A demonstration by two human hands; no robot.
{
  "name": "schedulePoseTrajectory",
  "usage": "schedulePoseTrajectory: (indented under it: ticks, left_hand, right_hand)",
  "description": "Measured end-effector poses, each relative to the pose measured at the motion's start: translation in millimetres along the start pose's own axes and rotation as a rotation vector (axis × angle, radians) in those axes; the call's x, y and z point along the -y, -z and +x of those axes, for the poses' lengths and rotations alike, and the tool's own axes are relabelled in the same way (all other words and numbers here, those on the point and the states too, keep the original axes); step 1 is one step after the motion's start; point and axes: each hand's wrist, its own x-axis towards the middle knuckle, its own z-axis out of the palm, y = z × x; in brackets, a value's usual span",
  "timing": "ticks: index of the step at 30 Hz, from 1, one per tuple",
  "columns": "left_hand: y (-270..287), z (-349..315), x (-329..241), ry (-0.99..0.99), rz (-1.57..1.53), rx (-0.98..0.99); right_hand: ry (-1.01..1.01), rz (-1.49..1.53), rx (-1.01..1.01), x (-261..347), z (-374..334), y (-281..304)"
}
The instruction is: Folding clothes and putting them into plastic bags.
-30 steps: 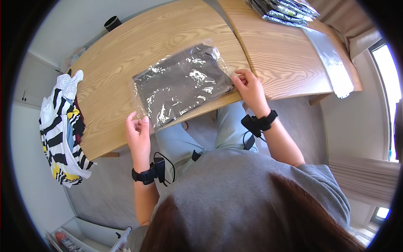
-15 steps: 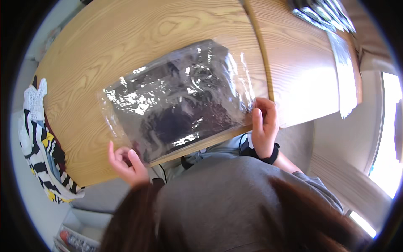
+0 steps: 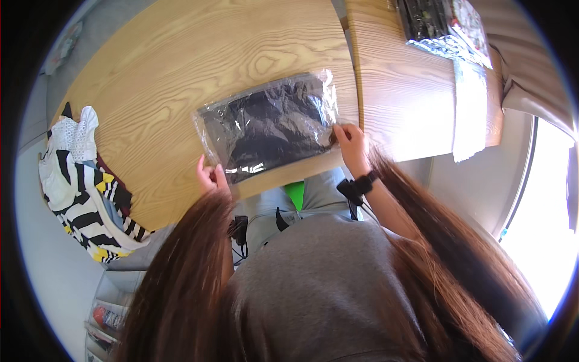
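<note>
A clear plastic bag (image 3: pixel 271 123) with folded dark cloth inside lies flat at the near edge of the wooden table. Its film is crinkled and shiny. At the bag's right edge my right hand (image 3: pixel 353 148) pinches the film between thumb and fingers. My left hand (image 3: pixel 212 176) is beside the lower left corner, its thumb and index finger apart and its other fingers bent. The thumb tip meets the bag's edge; I cannot tell whether it presses on the film.
Crumpled clothes (image 3: pixel 90 187), striped black, white and yellow, hang over the table's left edge. On the second table (image 3: pixel 392 84) to the right, a stack of shiny packages (image 3: pixel 443 27) stands beside clear plastic sleeves (image 3: pixel 470 111). A storage bin (image 3: pixel 111 314) sits low at left.
The bag now lies flatter on the table and looks smaller and farther from me. Both hands have stayed at its sides. Long hair now hangs over both forearms.
</note>
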Motion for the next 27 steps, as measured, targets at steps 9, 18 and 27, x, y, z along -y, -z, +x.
schedulePoseTrajectory:
  ticks: [9,18,27]
  left_hand:
    - [-37.7,15.2,-87.9,-0.731,0.480,0.438]
    - [-61.8,60.4,-79.4,-0.898,0.936,0.502]
    - [-70.9,73.0,-82.4,-0.842,1.013,0.619]
  right_hand:
    - [0.720,-0.331,0.096,96.8,-42.0,-32.7]
    - [0.927,-0.669,0.182,91.0,19.1,-47.1]
    - [0.886,-0.697,0.290,83.9,35.0,-46.5]
